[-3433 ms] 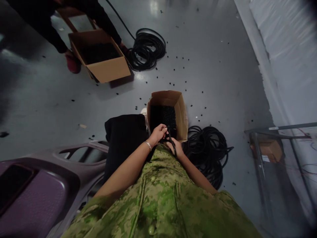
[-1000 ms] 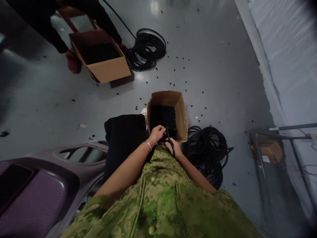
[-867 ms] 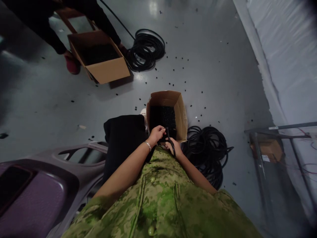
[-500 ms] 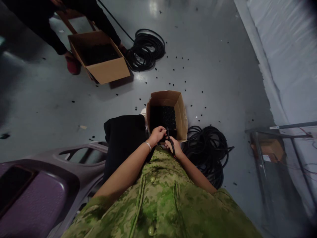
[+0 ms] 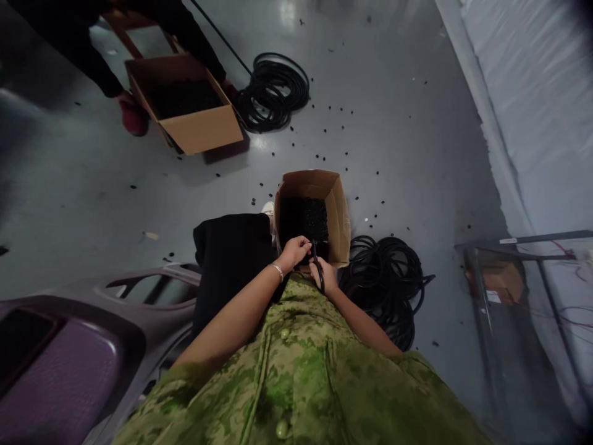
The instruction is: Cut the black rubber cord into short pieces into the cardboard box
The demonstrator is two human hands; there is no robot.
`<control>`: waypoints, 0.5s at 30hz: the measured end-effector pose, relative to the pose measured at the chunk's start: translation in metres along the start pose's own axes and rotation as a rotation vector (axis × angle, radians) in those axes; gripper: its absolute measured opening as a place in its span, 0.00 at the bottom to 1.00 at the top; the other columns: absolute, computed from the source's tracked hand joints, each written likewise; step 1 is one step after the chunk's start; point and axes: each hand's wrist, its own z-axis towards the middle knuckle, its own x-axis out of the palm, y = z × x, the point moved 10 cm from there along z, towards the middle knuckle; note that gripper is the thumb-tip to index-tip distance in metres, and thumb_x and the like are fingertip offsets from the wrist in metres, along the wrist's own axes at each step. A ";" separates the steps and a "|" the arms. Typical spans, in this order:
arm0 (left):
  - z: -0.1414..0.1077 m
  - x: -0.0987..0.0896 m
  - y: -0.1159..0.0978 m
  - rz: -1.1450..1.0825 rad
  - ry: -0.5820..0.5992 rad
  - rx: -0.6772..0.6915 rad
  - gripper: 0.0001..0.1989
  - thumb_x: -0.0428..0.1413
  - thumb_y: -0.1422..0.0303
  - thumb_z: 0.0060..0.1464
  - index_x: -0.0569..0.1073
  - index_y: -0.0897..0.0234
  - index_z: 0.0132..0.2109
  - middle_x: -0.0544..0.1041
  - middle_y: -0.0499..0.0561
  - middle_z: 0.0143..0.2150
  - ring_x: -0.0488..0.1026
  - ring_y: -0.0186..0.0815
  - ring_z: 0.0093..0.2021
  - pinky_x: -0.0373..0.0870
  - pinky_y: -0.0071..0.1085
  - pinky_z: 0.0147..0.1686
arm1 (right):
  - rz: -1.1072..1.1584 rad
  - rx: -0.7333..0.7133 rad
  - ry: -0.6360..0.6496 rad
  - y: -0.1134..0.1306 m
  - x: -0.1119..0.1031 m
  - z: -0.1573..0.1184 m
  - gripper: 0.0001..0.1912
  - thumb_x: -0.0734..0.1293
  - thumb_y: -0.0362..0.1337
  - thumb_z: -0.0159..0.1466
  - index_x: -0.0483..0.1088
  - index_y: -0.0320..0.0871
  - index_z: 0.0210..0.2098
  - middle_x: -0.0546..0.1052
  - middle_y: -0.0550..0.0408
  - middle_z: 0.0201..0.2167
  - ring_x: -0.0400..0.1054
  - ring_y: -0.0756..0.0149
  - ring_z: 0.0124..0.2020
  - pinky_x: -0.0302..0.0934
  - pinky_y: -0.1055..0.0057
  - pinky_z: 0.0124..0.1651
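Observation:
My left hand point(image 5: 294, 252), with a bracelet at its wrist, is closed in a pinch over the near side of an open cardboard box point(image 5: 341, 216). Whatever lies between its fingertips is too small to make out. Close beside it, my right hand point(image 5: 328, 277) is wrapped around what look like black scissors point(image 5: 317, 266), their tip close to the left fingertips. Small black pieces point(image 5: 315, 217) fill the bottom of the box. Right of the box, a loose pile of black hose point(image 5: 386, 278) lies on the floor.
A person in dark clothes point(image 5: 88, 43) is at a larger cardboard box point(image 5: 204, 131) holding dark contents, beside a black hose coil point(image 5: 278, 86). Small black bits dot the floor. A purple-grey chair point(image 5: 78, 364) stands at left, a metal frame point(image 5: 509, 241) at right.
The scissors and my right hand have shifted slightly, the handle swinging a little to the left. My left hand keeps its pinch in nearly the same place.

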 end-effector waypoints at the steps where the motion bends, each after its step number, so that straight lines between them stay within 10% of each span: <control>1: 0.001 0.000 0.001 -0.004 -0.004 -0.009 0.05 0.57 0.71 0.53 0.70 0.65 0.29 0.69 0.43 0.20 0.58 0.25 0.18 0.54 0.23 0.22 | -0.020 -0.011 -0.015 0.000 -0.001 0.000 0.17 0.62 0.49 0.63 0.74 0.44 0.40 0.70 0.62 0.19 0.65 0.68 0.21 0.60 0.75 0.27; 15: -0.002 -0.007 0.002 -0.006 -0.057 -0.073 0.09 0.60 0.69 0.55 0.69 0.65 0.30 0.70 0.43 0.20 0.58 0.24 0.16 0.53 0.22 0.18 | -0.139 -0.070 -0.096 0.004 -0.004 0.005 0.15 0.62 0.46 0.60 0.77 0.46 0.34 0.73 0.58 0.20 0.66 0.67 0.24 0.62 0.74 0.32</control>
